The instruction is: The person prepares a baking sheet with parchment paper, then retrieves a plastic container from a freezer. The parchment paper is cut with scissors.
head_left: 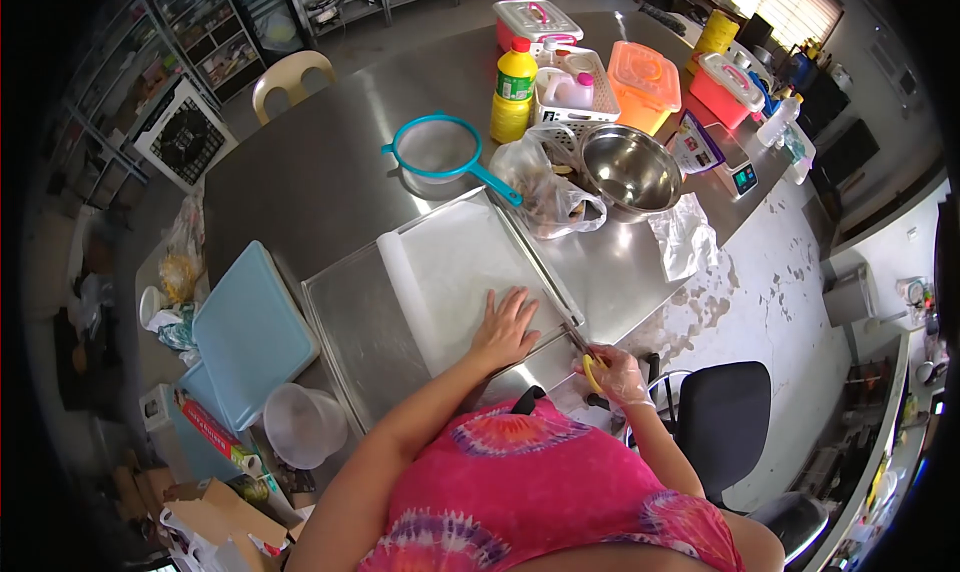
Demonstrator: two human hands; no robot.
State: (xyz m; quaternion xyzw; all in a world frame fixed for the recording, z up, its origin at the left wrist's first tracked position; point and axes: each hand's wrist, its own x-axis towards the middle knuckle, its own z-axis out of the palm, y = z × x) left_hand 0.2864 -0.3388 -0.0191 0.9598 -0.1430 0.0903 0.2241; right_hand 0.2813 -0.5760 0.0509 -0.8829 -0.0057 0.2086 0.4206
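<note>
White parchment paper [465, 262] lies over part of a metal tray [350, 317], its left edge curled into a roll. My left hand [507, 327] rests flat on the paper near its front edge, fingers spread. At the tray's front right corner, my right hand [615, 374], in a clear plastic glove, is closed around scissors [592, 372] with yellow handles. The scissor blades point at the corner of the tray; whether they touch the paper is too small to tell.
Behind the tray are a blue-rimmed strainer [437, 147], a plastic bag [545, 187], a steel bowl [630, 169] and a yellow bottle [513, 92]. A blue board [255, 332] and a clear tub [303, 425] stand left. A black chair [725, 422] is at right.
</note>
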